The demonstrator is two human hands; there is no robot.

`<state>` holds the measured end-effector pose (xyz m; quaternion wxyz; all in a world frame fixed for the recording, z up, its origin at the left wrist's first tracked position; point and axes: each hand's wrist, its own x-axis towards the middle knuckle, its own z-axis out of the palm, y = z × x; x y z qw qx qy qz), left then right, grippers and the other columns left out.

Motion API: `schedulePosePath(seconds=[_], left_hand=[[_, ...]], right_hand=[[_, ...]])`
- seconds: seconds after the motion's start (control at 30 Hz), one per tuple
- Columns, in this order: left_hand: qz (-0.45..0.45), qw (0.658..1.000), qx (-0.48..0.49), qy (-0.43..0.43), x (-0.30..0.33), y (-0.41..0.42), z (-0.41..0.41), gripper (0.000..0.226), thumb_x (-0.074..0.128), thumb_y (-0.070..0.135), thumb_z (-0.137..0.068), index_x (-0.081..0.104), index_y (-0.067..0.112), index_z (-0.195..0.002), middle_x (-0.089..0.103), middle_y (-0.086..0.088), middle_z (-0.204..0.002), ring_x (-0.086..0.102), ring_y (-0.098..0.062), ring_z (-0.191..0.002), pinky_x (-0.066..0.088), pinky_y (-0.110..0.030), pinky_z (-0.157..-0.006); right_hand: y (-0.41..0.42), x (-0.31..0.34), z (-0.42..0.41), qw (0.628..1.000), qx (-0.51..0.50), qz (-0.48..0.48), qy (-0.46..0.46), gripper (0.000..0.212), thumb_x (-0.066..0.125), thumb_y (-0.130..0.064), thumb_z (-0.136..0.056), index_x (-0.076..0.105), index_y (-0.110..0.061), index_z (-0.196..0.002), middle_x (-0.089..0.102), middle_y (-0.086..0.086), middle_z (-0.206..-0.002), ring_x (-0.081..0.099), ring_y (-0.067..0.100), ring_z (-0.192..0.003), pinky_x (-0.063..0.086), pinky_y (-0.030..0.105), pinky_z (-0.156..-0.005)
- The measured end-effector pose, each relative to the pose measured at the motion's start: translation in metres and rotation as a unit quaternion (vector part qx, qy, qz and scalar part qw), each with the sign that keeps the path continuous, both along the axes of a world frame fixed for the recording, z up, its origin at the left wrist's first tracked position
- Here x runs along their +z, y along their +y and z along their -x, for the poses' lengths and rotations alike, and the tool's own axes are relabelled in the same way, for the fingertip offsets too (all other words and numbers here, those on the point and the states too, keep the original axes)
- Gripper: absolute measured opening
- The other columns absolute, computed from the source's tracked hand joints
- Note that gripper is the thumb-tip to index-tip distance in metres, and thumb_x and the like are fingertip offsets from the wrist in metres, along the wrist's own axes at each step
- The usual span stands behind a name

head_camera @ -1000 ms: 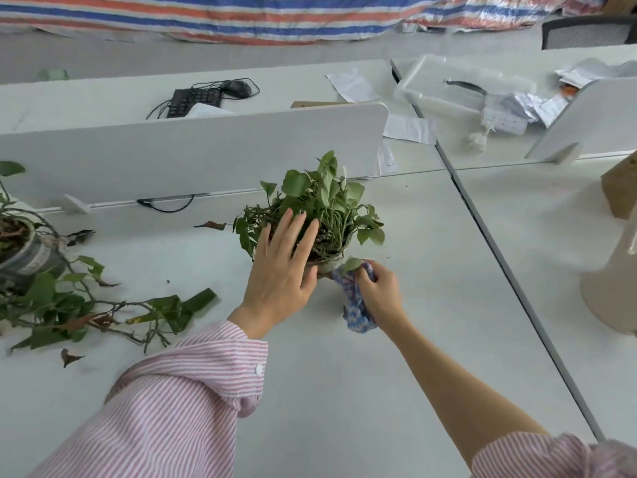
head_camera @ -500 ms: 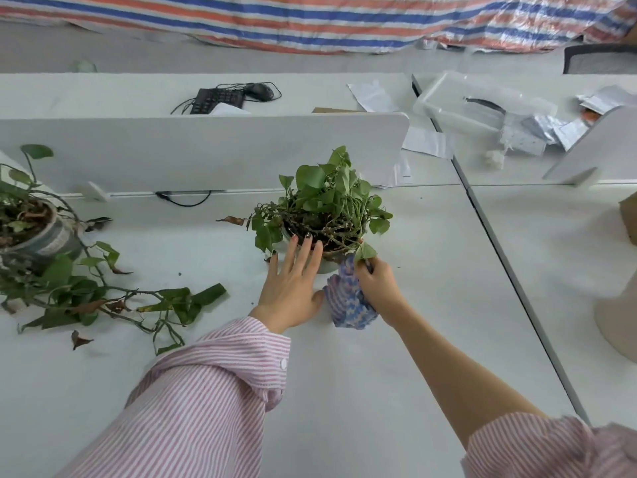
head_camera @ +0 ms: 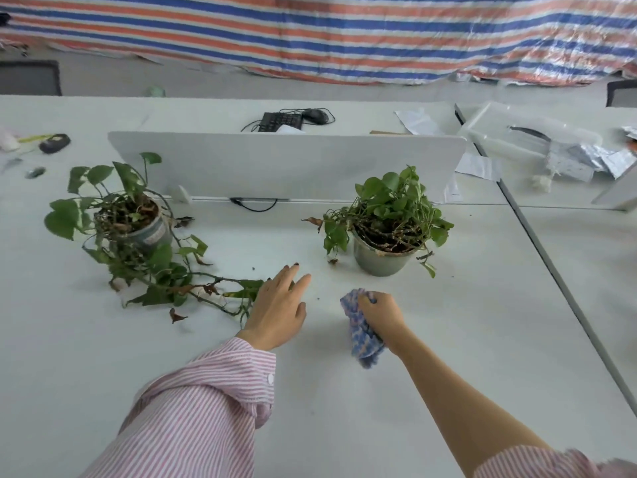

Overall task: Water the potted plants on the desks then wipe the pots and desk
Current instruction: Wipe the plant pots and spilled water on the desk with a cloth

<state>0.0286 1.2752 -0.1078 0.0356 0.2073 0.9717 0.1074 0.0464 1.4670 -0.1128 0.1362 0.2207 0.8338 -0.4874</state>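
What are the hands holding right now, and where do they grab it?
The right hand holds a blue-and-white cloth, bunched at its upper part; the rest hangs below. The left hand is open and holds nothing.

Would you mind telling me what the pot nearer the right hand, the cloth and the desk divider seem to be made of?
Pot: probably glazed ceramic or plastic, grey-green with a soft sheen and a crusty rim; the look leaves it open.
Cloth: soft woven fabric, blue-and-white checked, crumpled in the right hand.
Divider: rigid white panel with a matte finish and rounded corners, likely plastic or coated board.
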Motion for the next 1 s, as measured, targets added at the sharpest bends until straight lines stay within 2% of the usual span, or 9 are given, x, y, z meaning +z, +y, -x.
schedulePosePath(seconds=[0.2,0.3,0.43,0.53,0.6,0.67,0.77,0.9,1.0], left_hand=[[-0.067,0.996,0.045,0.025,0.028,-0.112,-0.019,0.034,0.046,0.020,-0.094,0.052,0.014,-0.127,0.048,-0.004,-0.134,0.048,-0.020,-0.118,0.039,-0.032,-0.097],[-0.084,0.995,0.061,0.007,0.032,-0.184,-0.036,0.032,0.045,0.017,-0.093,0.055,0.014,-0.123,0.053,-0.003,-0.126,0.051,-0.021,-0.112,0.042,-0.031,-0.089],[-0.062,0.991,0.114,-0.034,0.031,-0.265,-0.050,0.033,0.043,0.019,-0.094,0.052,0.015,-0.126,0.052,-0.003,-0.130,0.048,-0.021,-0.118,0.041,-0.034,-0.095],[-0.098,0.980,0.159,-0.069,0.026,-0.302,-0.050,0.033,0.044,0.018,-0.095,0.051,0.014,-0.127,0.051,-0.005,-0.132,0.049,-0.021,-0.118,0.041,-0.034,-0.098],[-0.113,0.976,0.170,-0.079,0.020,-0.313,-0.047,0.034,0.044,0.018,-0.094,0.050,0.014,-0.128,0.050,-0.005,-0.132,0.049,-0.022,-0.119,0.041,-0.035,-0.099],[-0.095,0.981,0.155,-0.069,0.015,-0.319,-0.040,0.036,0.045,0.018,-0.094,0.048,0.015,-0.130,0.047,-0.005,-0.134,0.046,-0.022,-0.121,0.041,-0.036,-0.098],[-0.034,0.993,0.109,-0.013,0.011,-0.329,-0.018,0.041,0.049,0.015,-0.090,0.046,0.015,-0.131,0.044,-0.006,-0.135,0.042,-0.025,-0.122,0.041,-0.037,-0.095],[0.009,0.995,0.067,0.069,0.015,-0.344,0.029,0.043,0.058,0.012,-0.084,0.051,0.012,-0.126,0.048,-0.011,-0.131,0.044,-0.030,-0.120,0.043,-0.043,-0.090],[-0.037,0.991,0.106,0.079,0.019,-0.354,0.074,0.038,0.057,0.013,-0.086,0.053,0.012,-0.123,0.048,-0.010,-0.130,0.044,-0.027,-0.119,0.042,-0.043,-0.093]], right_hand=[[-0.106,0.033,-0.007,0.998,0.007,-0.009,0.069,0.044,0.044,-0.024,-0.095,0.026,-0.017,-0.056,0.028,0.001,-0.054,0.026,0.015,-0.054,0.022,0.031,-0.052],[-0.162,0.045,-0.016,0.996,0.007,-0.014,0.087,0.045,0.046,-0.025,-0.095,0.025,-0.017,-0.056,0.028,0.001,-0.053,0.027,0.015,-0.053,0.023,0.031,-0.052],[-0.223,0.051,-0.029,0.996,0.016,-0.018,0.091,0.039,0.048,-0.024,-0.093,0.034,-0.014,-0.058,0.038,0.005,-0.057,0.037,0.020,-0.060,0.027,0.030,-0.056],[-0.256,0.049,-0.033,0.995,0.043,-0.018,0.084,0.025,0.051,-0.026,-0.092,0.062,-0.005,-0.086,0.060,0.010,-0.079,0.053,0.026,-0.076,0.037,0.028,-0.066],[-0.272,0.046,-0.030,0.995,0.059,-0.034,0.079,0.028,0.051,-0.030,-0.092,0.061,-0.011,-0.112,0.062,0.005,-0.090,0.055,0.020,-0.081,0.040,0.025,-0.071],[-0.283,0.042,-0.021,0.994,0.064,-0.040,0.083,0.031,0.051,-0.031,-0.092,0.057,-0.015,-0.119,0.063,0.005,-0.089,0.056,0.020,-0.076,0.044,0.027,-0.068],[-0.301,0.035,-0.002,0.992,0.078,-0.041,0.094,0.026,0.050,-0.028,-0.093,0.061,-0.011,-0.110,0.067,0.010,-0.092,0.058,0.021,-0.078,0.046,0.030,-0.071],[-0.319,0.028,0.030,0.995,0.048,0.007,0.091,0.032,0.051,-0.024,-0.092,0.058,0.007,-0.085,0.054,0.020,-0.069,0.045,0.018,-0.065,0.035,0.028,-0.060],[-0.326,0.026,0.067,0.995,0.022,0.057,0.084,0.030,0.052,-0.021,-0.092,0.048,-0.003,-0.068,0.045,0.012,-0.061,0.041,0.020,-0.060,0.034,0.028,-0.058]])
